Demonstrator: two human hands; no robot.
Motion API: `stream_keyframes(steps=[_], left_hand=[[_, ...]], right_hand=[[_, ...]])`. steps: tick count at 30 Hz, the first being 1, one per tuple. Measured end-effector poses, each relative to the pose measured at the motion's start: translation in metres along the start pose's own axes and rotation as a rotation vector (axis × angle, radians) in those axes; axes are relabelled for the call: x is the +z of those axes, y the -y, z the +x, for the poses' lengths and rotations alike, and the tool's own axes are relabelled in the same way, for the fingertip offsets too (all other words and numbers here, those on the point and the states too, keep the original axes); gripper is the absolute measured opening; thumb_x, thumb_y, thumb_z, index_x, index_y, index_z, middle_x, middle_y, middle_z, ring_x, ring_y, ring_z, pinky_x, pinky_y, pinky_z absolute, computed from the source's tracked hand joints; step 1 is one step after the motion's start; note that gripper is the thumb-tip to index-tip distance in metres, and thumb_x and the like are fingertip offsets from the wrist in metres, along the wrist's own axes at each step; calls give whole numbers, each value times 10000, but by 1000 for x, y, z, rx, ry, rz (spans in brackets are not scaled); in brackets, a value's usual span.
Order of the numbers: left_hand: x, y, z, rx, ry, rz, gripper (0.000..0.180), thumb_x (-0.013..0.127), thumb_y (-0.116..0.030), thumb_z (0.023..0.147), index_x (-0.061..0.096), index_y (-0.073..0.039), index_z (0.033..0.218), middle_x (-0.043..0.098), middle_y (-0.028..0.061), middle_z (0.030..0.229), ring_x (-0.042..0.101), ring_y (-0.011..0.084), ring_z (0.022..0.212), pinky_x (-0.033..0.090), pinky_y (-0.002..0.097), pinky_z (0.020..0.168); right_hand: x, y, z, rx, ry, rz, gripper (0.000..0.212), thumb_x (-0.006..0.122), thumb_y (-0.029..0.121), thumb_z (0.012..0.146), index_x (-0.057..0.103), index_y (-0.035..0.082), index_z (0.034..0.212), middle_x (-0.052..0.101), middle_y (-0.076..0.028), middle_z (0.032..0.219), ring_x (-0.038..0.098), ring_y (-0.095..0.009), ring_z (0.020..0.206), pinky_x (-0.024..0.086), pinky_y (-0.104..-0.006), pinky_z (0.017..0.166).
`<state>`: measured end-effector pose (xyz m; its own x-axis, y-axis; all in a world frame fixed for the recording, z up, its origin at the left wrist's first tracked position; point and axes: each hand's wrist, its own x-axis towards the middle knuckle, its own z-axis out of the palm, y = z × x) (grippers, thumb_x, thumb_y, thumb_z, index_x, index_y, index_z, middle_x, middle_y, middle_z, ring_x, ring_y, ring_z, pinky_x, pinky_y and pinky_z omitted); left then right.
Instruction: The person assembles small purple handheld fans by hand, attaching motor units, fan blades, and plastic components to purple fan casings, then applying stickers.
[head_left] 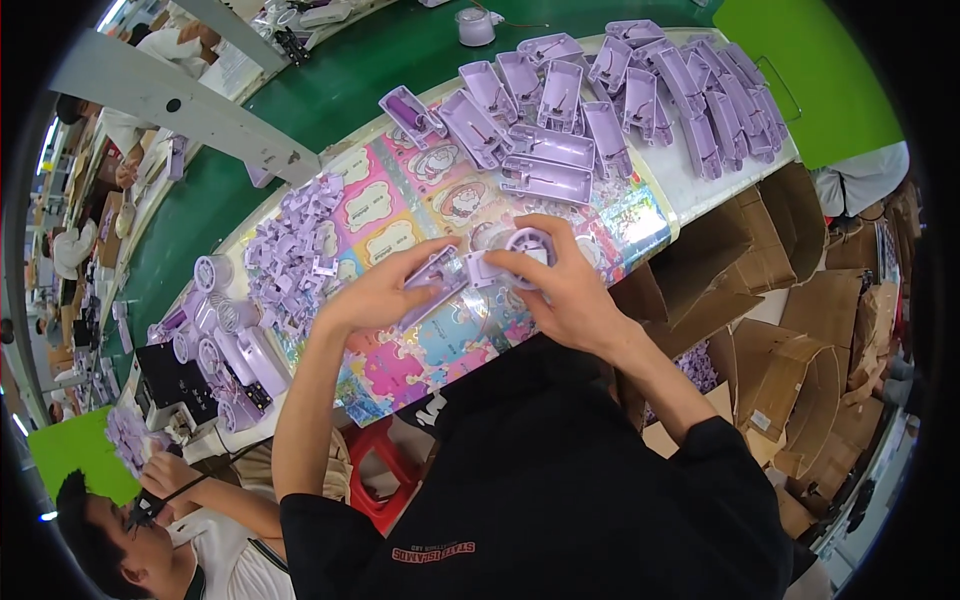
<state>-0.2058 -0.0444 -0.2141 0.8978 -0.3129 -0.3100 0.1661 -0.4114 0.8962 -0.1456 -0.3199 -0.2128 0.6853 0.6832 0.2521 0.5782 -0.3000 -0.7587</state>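
My left hand (378,292) is closed around a lilac plastic handle shell (440,278), its hollow side partly facing up. In my right hand (568,290) is a lilac round plastic housing (528,243) with a ring-shaped end, gripped between thumb and fingers. The two parts lie close together above the colourful printed mat (450,345); whether they are joined I cannot tell. My fingers hide some of each part. Beyond my hands, several open lilac handle shells (548,178) with thin wires inside lie at the far edge of the mat.
A heap of small lilac plastic pieces (295,245) lies on the left, with assembled lilac units (225,345) beyond it. More shells (715,105) are stacked far right. Open cardboard boxes (780,370) stand at right. A metal post (190,110) rises far left. A co-worker (150,540) sits lower left.
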Motion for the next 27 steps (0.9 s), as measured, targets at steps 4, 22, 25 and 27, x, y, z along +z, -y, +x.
stream_keyframes(steps=[4,22,25,27], left_hand=[[-5,-6,-5,-56,101,-91,780,641,29,810,404,-65,1547,499,114,1501,477,205,1362,349,326,1151],[14,-19,-3,60,-140,23,425,760,-210,910,634,-26,1271,712,134,1098,659,221,996,503,351,896],[19,-19,-1,104,-186,43,377,763,-195,907,642,-34,1226,708,129,1061,654,224,960,504,356,865],[19,-16,1,122,-209,36,366,766,-194,906,642,-32,1210,705,129,1041,652,226,946,504,358,857]], right_hand=[[0,1,11,-122,84,-73,492,681,-47,779,681,178,1216,437,-217,1375,560,-428,1199,543,-443,924],[9,15,24,-308,47,-254,466,677,-41,730,685,138,1161,512,-222,1307,565,-411,1196,546,-444,898],[10,11,24,-378,-7,-280,401,686,16,755,694,137,1137,540,-212,1280,575,-394,1192,547,-434,911],[12,7,28,-426,-44,-285,365,693,53,767,700,138,1122,552,-206,1271,579,-387,1190,547,-431,921]])
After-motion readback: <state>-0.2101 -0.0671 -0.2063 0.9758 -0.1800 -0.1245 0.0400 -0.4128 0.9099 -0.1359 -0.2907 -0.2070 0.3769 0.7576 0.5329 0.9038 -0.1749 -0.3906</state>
